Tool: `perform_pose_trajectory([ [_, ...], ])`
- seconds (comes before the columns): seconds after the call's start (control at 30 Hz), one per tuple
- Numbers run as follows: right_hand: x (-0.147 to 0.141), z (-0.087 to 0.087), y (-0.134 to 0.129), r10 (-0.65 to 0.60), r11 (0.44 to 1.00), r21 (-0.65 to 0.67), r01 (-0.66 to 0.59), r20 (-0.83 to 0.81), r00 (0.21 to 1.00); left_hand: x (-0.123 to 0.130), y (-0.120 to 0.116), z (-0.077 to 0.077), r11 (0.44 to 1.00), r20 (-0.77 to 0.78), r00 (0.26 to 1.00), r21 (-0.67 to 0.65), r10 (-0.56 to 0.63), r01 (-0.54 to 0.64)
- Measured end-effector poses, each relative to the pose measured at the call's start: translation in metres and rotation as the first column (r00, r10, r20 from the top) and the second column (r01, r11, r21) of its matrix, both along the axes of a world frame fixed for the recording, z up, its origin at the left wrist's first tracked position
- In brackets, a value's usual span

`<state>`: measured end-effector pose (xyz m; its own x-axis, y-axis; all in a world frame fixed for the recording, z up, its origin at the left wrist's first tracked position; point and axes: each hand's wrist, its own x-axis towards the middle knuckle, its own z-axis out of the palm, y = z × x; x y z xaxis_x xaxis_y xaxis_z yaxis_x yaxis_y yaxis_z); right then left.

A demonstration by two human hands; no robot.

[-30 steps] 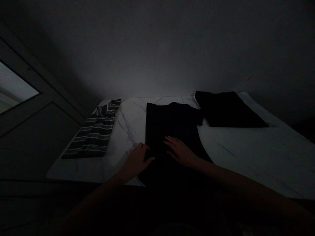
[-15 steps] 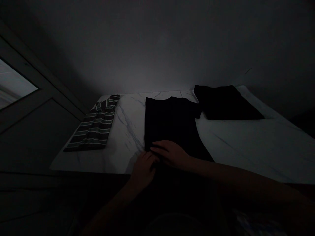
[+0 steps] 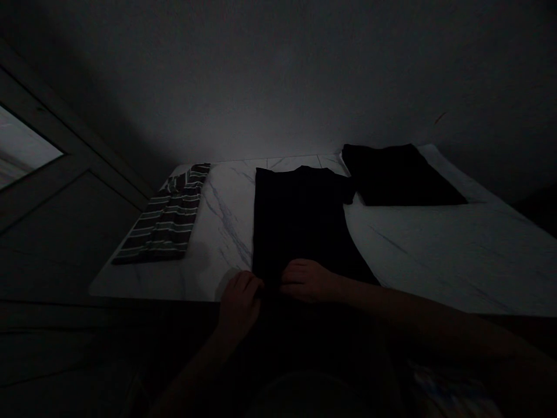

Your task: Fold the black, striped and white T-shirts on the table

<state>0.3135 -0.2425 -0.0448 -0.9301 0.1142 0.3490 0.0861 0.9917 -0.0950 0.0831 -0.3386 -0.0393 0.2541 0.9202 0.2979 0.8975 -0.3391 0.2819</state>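
While reaching from the bottom of the frame, has the left hand [image 3: 239, 301] at the frame-left edge of the black short-sleeved shirt [image 3: 300, 223], the right hand [image 3: 307, 281] over its lower middle. Curls the fingers of both; cannot tell about any cloth pinched inside. Faces the shirt mid-frame on the marbled desk [image 3: 435, 255], lengthwise away from both hands, just beside folded black cloth [image 3: 400, 177] at upper right.

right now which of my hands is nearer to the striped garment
Your left. The left hand is at the dark shirt's left edge, right of the striped garment and closer to you; the right hand is farther right, on the shirt.
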Motion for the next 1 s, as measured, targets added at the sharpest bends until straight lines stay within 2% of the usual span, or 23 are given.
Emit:
perform_pose_trajectory([
  [0.13, -0.001, 0.002, 0.001, 0.071, 0.996, -0.062, -0.071, -0.008, 0.997, -0.019, -0.002, 0.011, 0.966, -0.093, 0.964, -0.100, -0.248, 0.239],
  [0.27, -0.002, 0.007, 0.001, 0.100, 0.969, -0.220, -0.113, -0.069, 0.993, -0.037, 0.009, 0.037, 0.884, 0.020, 0.915, -0.253, -0.402, 0.393],
  [0.33, -0.003, 0.007, 0.001, 0.014, 0.947, -0.318, -0.049, -0.113, 0.993, -0.040, 0.025, 0.051, 0.866, 0.067, 0.901, -0.254, -0.428, 0.431],
  [0.4, -0.004, 0.006, 0.003, -0.173, 0.923, -0.369, 0.111, -0.138, 0.975, -0.038, 0.050, 0.059, 0.902, 0.058, 0.921, -0.187, -0.386, 0.390],
  [0.47, -0.006, 0.002, 0.005, -0.364, 0.887, -0.345, 0.308, -0.112, 0.925, -0.030, 0.080, 0.056, 0.946, 0.017, 0.951, -0.102, -0.308, 0.308],
  [0.53, -0.008, -0.002, 0.006, -0.469, 0.853, -0.272, 0.446, -0.023, 0.883, -0.020, 0.107, 0.042, 0.960, -0.047, 0.960, -0.068, -0.274, 0.271],
  [0.63, -0.009, -0.006, 0.005, -0.502, 0.834, -0.189, 0.518, 0.129, 0.855, -0.010, 0.134, 0.010, 0.956, -0.149, 0.947, -0.111, -0.285, 0.271],
  [0.73, -0.001, -0.008, -0.001, -0.503, 0.829, -0.178, 0.530, 0.180, 0.846, -0.010, 0.140, -0.012, 0.950, -0.230, 0.924, -0.142, -0.304, 0.277],
  [0.8, 0.011, -0.010, -0.006, -0.530, 0.811, -0.184, 0.555, 0.171, 0.831, -0.014, 0.139, -0.013, 0.947, -0.269, 0.909, -0.142, -0.319, 0.290],
  [0.87, 0.027, -0.013, -0.011, -0.588, 0.772, -0.190, 0.607, 0.149, 0.795, -0.017, 0.142, -0.004, 0.938, -0.300, 0.890, -0.165, -0.343, 0.305],
  [0.93, 0.043, -0.018, -0.013, -0.687, 0.691, -0.200, 0.695, 0.118, 0.717, -0.014, 0.149, 0.009, 0.925, -0.323, 0.870, -0.203, -0.372, 0.320],
  [1.0, 0.057, -0.024, -0.013, -0.805, 0.562, -0.221, 0.797, 0.075, 0.588, 0.002, 0.163, 0.025, 0.916, -0.326, 0.859, -0.211, -0.395, 0.342],
])
